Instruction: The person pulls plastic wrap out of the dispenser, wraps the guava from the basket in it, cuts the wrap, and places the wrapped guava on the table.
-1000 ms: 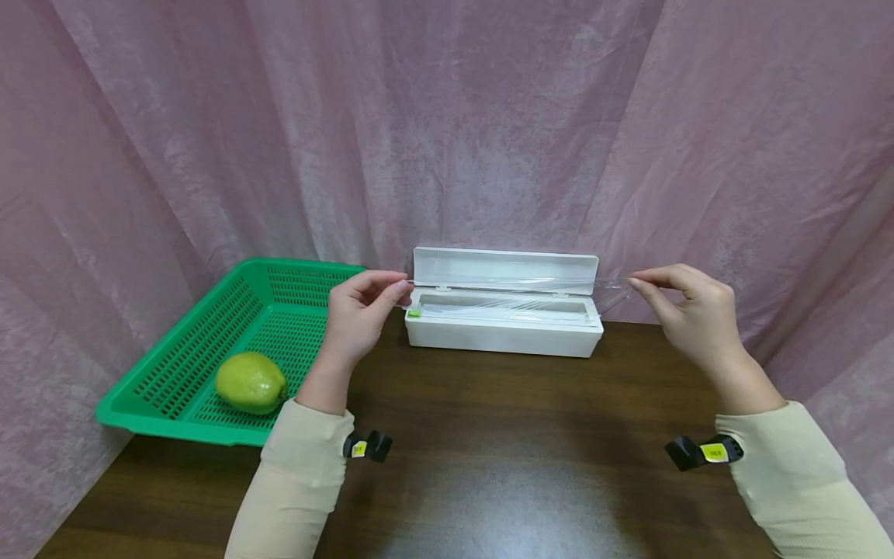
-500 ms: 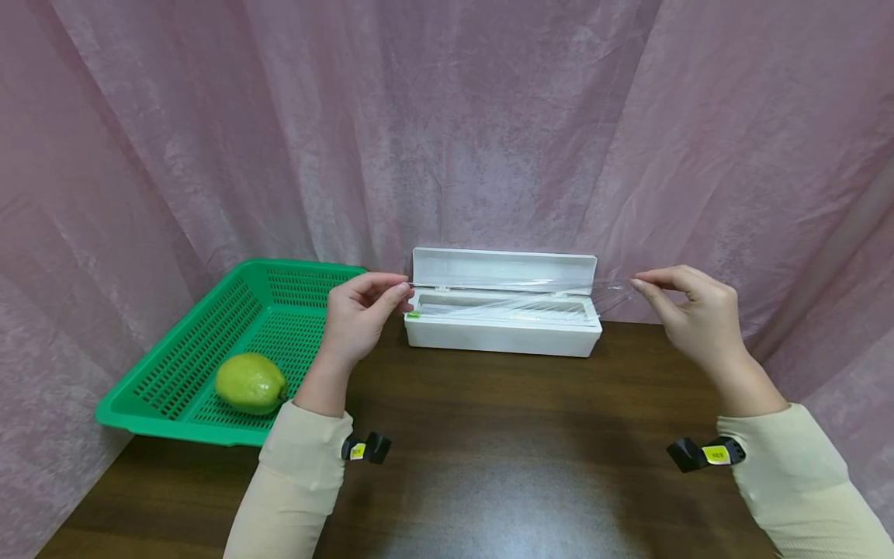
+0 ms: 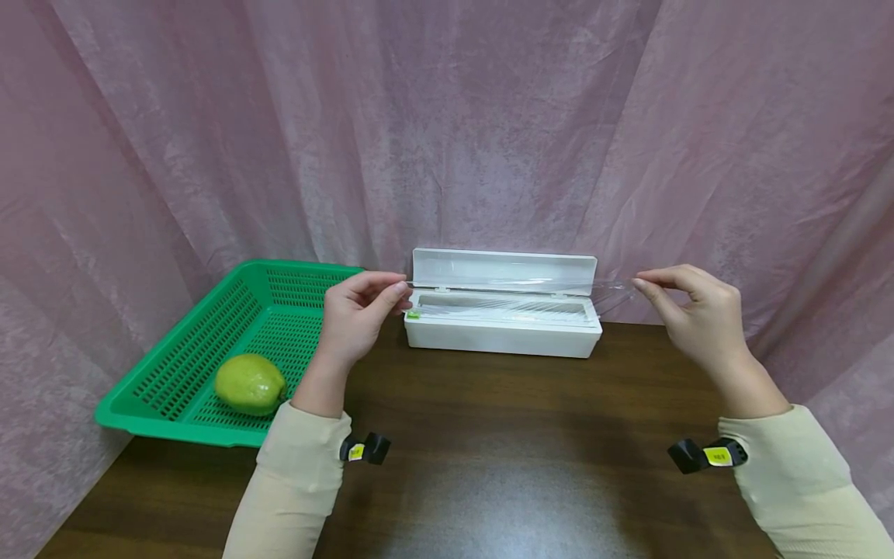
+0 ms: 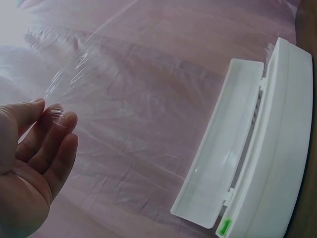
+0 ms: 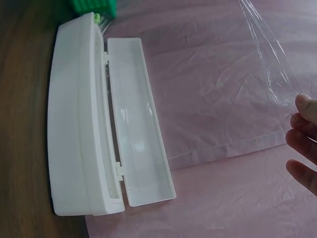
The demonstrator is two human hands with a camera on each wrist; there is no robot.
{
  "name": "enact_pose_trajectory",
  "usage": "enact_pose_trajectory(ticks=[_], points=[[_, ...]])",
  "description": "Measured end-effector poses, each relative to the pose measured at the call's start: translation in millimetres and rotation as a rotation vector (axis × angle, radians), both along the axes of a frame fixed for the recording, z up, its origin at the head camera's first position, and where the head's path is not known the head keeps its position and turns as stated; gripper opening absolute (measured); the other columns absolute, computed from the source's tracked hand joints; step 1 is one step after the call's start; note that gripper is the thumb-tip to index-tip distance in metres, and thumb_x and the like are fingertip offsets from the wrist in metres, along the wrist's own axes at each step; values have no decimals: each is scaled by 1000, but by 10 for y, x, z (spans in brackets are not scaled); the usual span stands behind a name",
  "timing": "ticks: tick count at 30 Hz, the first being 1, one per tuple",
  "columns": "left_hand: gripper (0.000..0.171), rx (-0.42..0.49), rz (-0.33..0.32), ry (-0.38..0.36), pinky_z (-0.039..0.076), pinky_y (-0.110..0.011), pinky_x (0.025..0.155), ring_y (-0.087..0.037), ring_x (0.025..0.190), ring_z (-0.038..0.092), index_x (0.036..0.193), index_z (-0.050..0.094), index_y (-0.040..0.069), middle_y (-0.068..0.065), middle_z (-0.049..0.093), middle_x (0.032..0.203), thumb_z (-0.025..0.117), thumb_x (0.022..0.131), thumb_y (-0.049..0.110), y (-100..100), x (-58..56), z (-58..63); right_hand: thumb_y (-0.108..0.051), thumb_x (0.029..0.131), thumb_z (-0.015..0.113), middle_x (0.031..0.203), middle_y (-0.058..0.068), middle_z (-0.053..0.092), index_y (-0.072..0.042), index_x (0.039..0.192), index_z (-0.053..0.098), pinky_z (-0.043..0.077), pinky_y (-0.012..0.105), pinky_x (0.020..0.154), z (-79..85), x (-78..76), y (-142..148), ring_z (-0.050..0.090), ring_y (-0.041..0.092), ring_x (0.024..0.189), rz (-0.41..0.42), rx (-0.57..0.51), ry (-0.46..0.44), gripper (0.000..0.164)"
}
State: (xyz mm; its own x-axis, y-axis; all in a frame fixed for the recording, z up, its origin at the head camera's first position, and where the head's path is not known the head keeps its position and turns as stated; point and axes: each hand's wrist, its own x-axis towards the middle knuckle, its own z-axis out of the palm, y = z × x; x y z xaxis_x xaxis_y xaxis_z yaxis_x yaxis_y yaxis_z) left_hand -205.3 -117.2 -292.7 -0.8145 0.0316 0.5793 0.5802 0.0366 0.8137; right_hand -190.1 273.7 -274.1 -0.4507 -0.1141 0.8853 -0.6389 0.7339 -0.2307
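Observation:
A clear sheet of plastic wrap [image 4: 81, 62] stretches between both hands, its upper edge nearly level. My left hand [image 3: 359, 314] pinches one corner between thumb and fingertips. The opposite corner is in the pinch of my right hand [image 3: 701, 310]. Behind the sheet, on the table, stands a long white wrap dispenser box [image 3: 503, 338]. Its hinged lid [image 3: 503, 268] is raised at the back, and a small green tab [image 3: 414, 314] sits at the box's left end. In the left wrist view, film clings to the fingertips [image 4: 59, 116]. Wrinkled film also shows over the box's opening.
A green perforated plastic basket [image 3: 168, 427] stands on the left, partly hidden behind my left hand and forearm. It holds a yellow-green oval fruit [image 3: 249, 384]. The brown wooden table [image 3: 503, 435] ends at a pink velvet curtain [image 3: 475, 140] close behind the box.
Both hands keep their pinch. They have moved slightly apart, the left hand a little leftward and the right a little rightward, and the folds of the film have shifted. The basket and fruit stay put.

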Motion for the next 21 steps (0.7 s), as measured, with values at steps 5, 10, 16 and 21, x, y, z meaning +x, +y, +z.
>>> enact_pose_trajectory(ticks=[5,10,16,21], points=[[18,-5,7,18,57,-27,68,-10,68,69,101,67,-10,14,70,81,66,85,-1,-5,4,14,9,70,76,77,18,70,4,83,73,36,2,74,25,6,-3,47,-26,85,0,-3,3,14],[18,-6,7,27,57,-27,68,-7,68,69,101,66,-10,15,70,81,66,85,-1,-6,16,27,9,70,76,77,18,70,4,83,73,35,1,74,33,13,-5,47,-26,84,-3,-9,5,15],[19,-3,0,37,57,-27,68,-7,68,69,101,66,-10,14,70,81,65,85,-1,-10,20,31,9,69,76,76,18,70,4,83,73,36,1,75,41,19,-4,47,-25,85,-7,-12,9,15],[18,-1,-1,42,57,-27,68,-7,68,69,101,66,-10,14,71,81,66,85,-1,-14,22,40,9,69,77,76,18,70,4,83,73,35,1,75,54,25,-5,47,-25,85,-8,-15,14,16]])
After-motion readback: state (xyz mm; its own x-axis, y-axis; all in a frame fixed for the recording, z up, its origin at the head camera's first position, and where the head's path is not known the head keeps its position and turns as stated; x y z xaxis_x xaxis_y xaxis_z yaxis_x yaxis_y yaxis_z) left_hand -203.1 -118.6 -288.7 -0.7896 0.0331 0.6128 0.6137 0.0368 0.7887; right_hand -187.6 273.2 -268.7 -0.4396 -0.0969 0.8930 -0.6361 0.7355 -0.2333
